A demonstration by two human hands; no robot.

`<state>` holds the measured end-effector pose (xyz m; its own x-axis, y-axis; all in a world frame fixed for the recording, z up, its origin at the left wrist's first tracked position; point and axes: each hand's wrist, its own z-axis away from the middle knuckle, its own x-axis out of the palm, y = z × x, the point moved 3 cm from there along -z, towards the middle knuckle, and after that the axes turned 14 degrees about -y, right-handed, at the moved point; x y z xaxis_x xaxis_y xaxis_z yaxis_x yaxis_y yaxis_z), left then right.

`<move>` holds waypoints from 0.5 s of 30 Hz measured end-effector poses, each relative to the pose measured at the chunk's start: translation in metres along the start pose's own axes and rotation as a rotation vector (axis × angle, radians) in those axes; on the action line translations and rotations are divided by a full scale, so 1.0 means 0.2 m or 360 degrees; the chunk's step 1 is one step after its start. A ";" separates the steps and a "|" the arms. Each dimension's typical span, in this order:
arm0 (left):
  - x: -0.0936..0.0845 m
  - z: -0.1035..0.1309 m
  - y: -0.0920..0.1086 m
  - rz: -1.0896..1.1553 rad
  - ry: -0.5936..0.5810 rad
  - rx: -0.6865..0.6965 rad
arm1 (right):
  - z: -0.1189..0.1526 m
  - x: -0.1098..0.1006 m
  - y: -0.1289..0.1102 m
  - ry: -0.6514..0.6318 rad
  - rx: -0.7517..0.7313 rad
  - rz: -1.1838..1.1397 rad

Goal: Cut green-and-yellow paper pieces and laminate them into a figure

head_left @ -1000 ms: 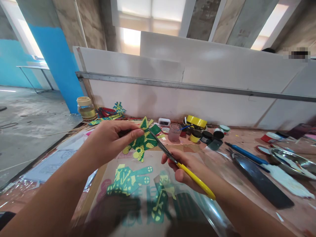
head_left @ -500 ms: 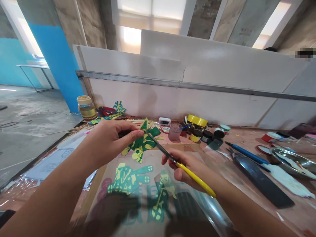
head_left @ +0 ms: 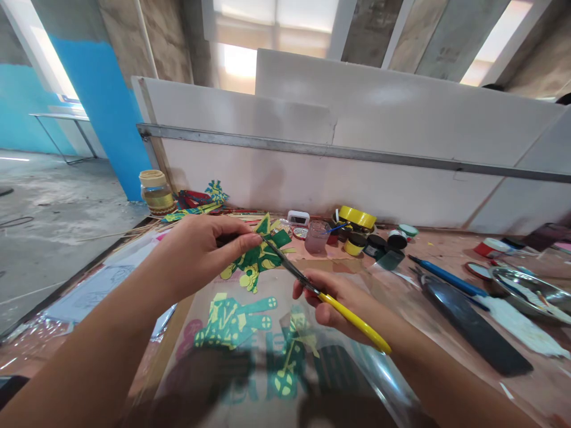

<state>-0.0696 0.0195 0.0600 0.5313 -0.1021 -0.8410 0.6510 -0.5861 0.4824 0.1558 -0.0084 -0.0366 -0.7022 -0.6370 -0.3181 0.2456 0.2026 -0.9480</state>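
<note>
A green and yellow painted cut-out (head_left: 256,257) is pinched between the thumb and fingers of my left hand (head_left: 214,246), above the middle of the table. My right hand (head_left: 332,300) grips a pair of scissors with a yellow handle (head_left: 357,324). The dark metal blades point up and left, and their tips meet the cut-out beside my left thumb. Below the hands, a teal and yellow painted piece (head_left: 234,321) and a darker green painted piece (head_left: 292,356) lie under or on a clear sheet.
A lidded jar (head_left: 157,193) stands at the back left. A cup of cloudy water (head_left: 317,236), yellow tape (head_left: 357,217) and paint pots (head_left: 354,244) line the back. At the right lie a blue tool (head_left: 446,278), a black case (head_left: 475,324) and a metal bowl (head_left: 530,291).
Both hands keep nearly the same pose, with the scissors still at the cut-out. The view has shifted very slightly.
</note>
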 end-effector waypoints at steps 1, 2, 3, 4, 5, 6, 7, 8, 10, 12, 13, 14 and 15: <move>0.00 0.00 0.00 0.0003 -0.0002 -0.0010 | 0.00 0.00 -0.01 0.0007 0.0004 -0.0012; 0.00 0.00 0.00 0.0014 -0.0007 -0.0020 | -0.01 0.01 -0.01 0.0021 0.0003 -0.0026; 0.00 -0.01 0.00 0.0037 -0.0012 -0.0028 | -0.01 0.01 -0.02 0.0039 -0.0008 -0.0050; 0.00 -0.01 0.00 0.0076 -0.0020 -0.0034 | -0.01 0.02 -0.02 0.0072 -0.0036 -0.0089; 0.00 -0.01 -0.01 0.0132 -0.0031 -0.0038 | -0.01 0.02 -0.03 0.0103 -0.0067 -0.0137; 0.01 -0.01 -0.01 0.0203 -0.0050 -0.0042 | -0.01 0.03 -0.03 0.0131 -0.0094 -0.0189; 0.01 -0.02 0.00 0.0283 -0.0074 -0.0045 | -0.01 0.04 -0.04 0.0155 -0.0119 -0.0247; 0.01 -0.02 0.00 0.0366 -0.0105 -0.0052 | -0.02 0.05 -0.04 0.0163 -0.0131 -0.0303; 0.02 -0.03 0.00 0.0526 -0.0177 -0.0069 | -0.02 0.06 -0.04 0.0157 -0.0138 -0.0396; 0.03 -0.03 0.01 0.0678 -0.0244 -0.0068 | -0.03 0.08 -0.05 0.0159 -0.0164 -0.0479; 0.03 -0.03 0.01 0.0752 -0.0276 -0.0063 | -0.03 0.08 -0.05 0.0161 -0.0178 -0.0521; 0.03 -0.03 0.01 0.0822 -0.0309 -0.0059 | -0.03 0.09 -0.06 0.0167 -0.0191 -0.0561; 0.03 -0.03 0.01 0.0882 -0.0331 -0.0057 | -0.03 0.09 -0.06 0.0178 -0.0202 -0.0598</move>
<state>-0.0616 0.0224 0.0573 0.6819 -0.5429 -0.4901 0.3266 -0.3736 0.8682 0.1358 -0.0177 -0.0310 -0.7974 -0.6006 0.0574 -0.1209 0.0659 -0.9905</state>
